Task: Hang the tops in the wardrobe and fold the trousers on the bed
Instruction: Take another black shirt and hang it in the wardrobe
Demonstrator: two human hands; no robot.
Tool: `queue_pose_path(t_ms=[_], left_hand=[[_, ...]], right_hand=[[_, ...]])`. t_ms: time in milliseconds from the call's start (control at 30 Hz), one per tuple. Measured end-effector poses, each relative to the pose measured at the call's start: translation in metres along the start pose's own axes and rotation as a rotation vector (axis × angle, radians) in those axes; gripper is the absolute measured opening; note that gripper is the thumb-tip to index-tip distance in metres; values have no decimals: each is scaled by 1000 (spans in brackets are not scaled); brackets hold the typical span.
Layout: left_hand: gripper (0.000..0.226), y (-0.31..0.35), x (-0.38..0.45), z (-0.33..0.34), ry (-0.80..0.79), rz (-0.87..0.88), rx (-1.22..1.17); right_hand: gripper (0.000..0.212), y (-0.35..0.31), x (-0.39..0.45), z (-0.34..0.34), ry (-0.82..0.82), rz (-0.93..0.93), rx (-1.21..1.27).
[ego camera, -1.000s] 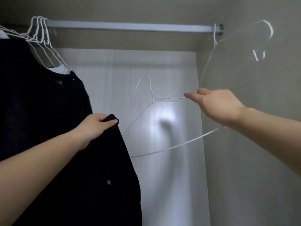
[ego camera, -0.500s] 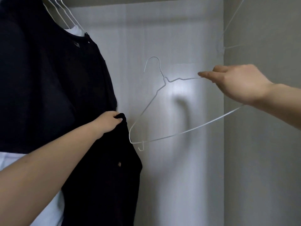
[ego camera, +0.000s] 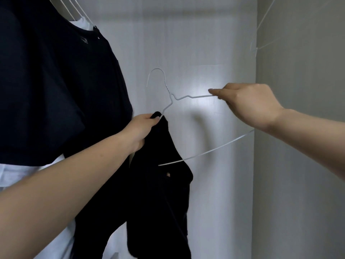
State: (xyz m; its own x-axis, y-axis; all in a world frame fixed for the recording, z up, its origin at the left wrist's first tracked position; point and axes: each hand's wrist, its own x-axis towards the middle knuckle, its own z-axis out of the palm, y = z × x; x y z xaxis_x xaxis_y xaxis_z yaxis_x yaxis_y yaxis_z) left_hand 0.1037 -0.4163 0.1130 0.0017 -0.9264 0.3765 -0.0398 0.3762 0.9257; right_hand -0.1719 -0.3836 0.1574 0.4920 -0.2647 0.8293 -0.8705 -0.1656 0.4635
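Left hand (ego camera: 143,126) has carried the gripped black top (ego camera: 160,193) up to the wire hanger (ego camera: 186,97) pinched by the right hand (ego camera: 248,103) inside the wardrobe; loose fabric risks slipping off the thin shoulder.

- The thin white wire hanger (ego camera: 188,97) has its left shoulder hidden inside the limp black top (ego camera: 158,184)
- The hanging dark navy shirt (ego camera: 56,81) and its hanger hooks are cut off at the frame's top and left edges
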Motion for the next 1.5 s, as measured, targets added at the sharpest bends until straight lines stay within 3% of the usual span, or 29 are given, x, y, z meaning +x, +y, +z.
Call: queue_pose_path(t_ms=[167, 233, 333, 433, 533, 667, 767, 867, 1000, 1200, 1367, 1500], left_hand=[[26, 8, -3, 12, 21, 53, -72], [31, 7, -2, 13, 52, 58, -58], [38, 6, -2, 17, 96, 37, -60], [45, 6, -4, 24, 98, 42, -42], [43, 8, -7, 28, 72, 57, -29], [59, 7, -9, 27, 71, 69, -19], [49, 3, -10, 25, 38, 92, 11], [41, -1, -8, 14, 55, 136, 28], [38, -8, -1, -14, 126, 187, 42], [32, -28, 5, -49, 222, 220, 102], [34, -40, 8, -57, 241, 185, 18], [38, -43, 8, -58, 297, 130, -90]], right_hand=[[51, -12, -11, 10, 90, 13, 116], [50, -17, -16, 7, 159, -175, 55], [47, -36, -33, 2, 126, -597, 34], [39, -68, -61, 10, -25, -747, 171], [46, -91, -84, 27, -229, -649, 273], [70, -110, -101, 46, -374, -566, 143], [67, -128, -104, 42, -525, -559, 132], [53, -134, -110, 37, -520, -613, 147], [42, -117, -120, 39, -341, -655, 199], [31, -83, -132, 29, -394, -505, 398], [36, -64, -126, 24, -459, -372, 463], [39, -61, -123, 18, -465, -379, 483]])
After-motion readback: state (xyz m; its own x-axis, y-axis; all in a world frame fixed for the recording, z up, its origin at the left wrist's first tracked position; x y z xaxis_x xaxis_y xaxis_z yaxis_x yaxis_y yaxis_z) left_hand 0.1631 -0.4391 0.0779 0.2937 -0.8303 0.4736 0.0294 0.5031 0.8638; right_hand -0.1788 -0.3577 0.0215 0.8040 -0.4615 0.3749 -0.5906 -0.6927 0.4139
